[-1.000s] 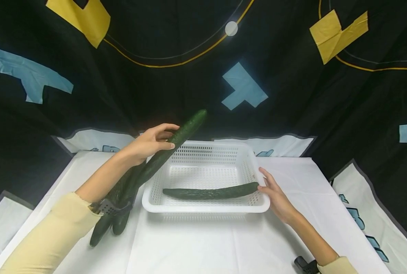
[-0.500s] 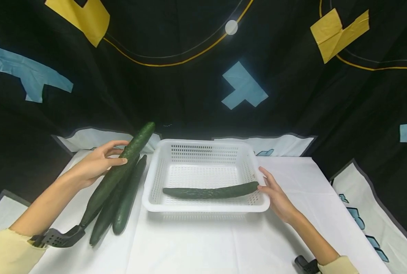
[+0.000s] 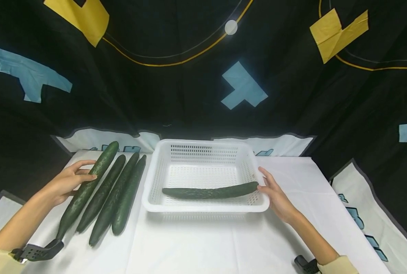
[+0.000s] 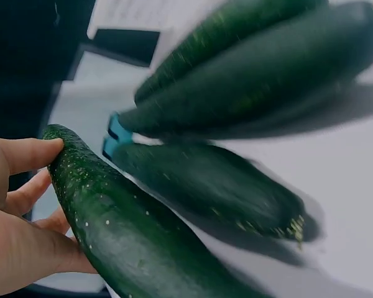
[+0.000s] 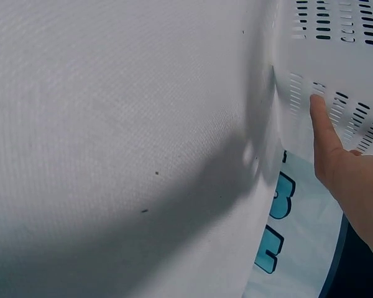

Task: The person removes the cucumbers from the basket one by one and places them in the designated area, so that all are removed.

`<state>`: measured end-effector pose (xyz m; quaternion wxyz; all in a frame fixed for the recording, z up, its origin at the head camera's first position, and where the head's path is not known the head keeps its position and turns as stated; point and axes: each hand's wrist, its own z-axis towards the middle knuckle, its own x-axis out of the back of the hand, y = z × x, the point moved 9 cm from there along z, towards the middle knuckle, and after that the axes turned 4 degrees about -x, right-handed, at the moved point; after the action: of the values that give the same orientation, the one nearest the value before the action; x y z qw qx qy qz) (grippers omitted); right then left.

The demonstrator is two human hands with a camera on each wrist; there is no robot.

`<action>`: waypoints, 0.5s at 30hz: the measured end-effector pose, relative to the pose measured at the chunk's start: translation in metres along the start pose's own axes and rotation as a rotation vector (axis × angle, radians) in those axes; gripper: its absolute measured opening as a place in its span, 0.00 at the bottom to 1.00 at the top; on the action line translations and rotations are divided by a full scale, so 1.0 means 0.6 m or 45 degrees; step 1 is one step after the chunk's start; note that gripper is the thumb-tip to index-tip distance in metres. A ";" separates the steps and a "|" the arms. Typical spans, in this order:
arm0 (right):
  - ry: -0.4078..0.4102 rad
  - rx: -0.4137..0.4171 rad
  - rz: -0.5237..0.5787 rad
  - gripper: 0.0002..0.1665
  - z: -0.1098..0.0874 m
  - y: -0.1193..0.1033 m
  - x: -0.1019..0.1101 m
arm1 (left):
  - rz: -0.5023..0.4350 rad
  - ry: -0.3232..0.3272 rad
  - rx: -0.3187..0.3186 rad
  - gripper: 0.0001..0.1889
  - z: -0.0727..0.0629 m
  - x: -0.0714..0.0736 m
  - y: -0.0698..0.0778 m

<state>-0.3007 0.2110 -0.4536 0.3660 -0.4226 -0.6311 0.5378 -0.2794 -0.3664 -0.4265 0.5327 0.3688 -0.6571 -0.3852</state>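
Observation:
My left hand [image 3: 66, 182] holds a long dark green cucumber [image 3: 83, 196] around its middle, thumb and fingers on either side. This cucumber slants at the left end of a row, its bumpy skin close in the left wrist view. Beside it on the white cloth lie three more cucumbers [image 3: 102, 192]. My right hand [image 3: 275, 196] holds the right side of a white plastic basket [image 3: 203, 208], thumb over the rim. One finger lies straight against the slotted outer wall in the right wrist view. A single curved cucumber [image 3: 210, 193] lies crosswise inside, near the front wall.
A white cloth [image 3: 189, 243] covers the table. Behind it hangs a black curtain [image 3: 176, 102] with yellow and blue patches. Wrist cameras are strapped to both arms, the left camera mount [image 3: 39, 252] close to the held cucumber's near end.
My left hand has carried the cucumber from over the basket's left side leftward and down to the far left of the row. My right hand and the basket stay put.

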 end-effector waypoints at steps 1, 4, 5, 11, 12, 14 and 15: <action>0.000 0.001 0.001 0.44 0.000 0.000 0.000 | 0.006 0.000 0.013 0.37 0.002 0.001 -0.011; -0.005 0.006 0.009 0.44 -0.001 0.000 -0.001 | 0.021 0.000 0.066 0.38 0.008 0.003 -0.040; -0.004 0.008 0.008 0.44 -0.001 -0.001 -0.002 | 0.029 0.003 0.086 0.38 0.010 0.003 -0.049; -0.006 -0.001 0.003 0.44 0.001 0.001 -0.004 | 0.055 0.002 0.160 0.39 0.013 0.004 -0.079; 0.002 -0.006 0.002 0.44 0.001 0.001 -0.003 | 0.061 -0.001 0.164 0.39 0.014 0.004 -0.081; 0.012 -0.010 -0.005 0.44 0.001 0.001 -0.001 | 0.081 -0.006 0.172 0.40 0.015 0.004 -0.086; 0.015 -0.010 -0.007 0.44 0.001 0.001 0.000 | 0.088 -0.009 0.174 0.39 0.016 0.003 -0.088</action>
<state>-0.3012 0.2106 -0.4545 0.3695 -0.4255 -0.6322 0.5317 -0.2851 -0.3897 -0.4743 0.5169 0.3801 -0.6961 -0.3220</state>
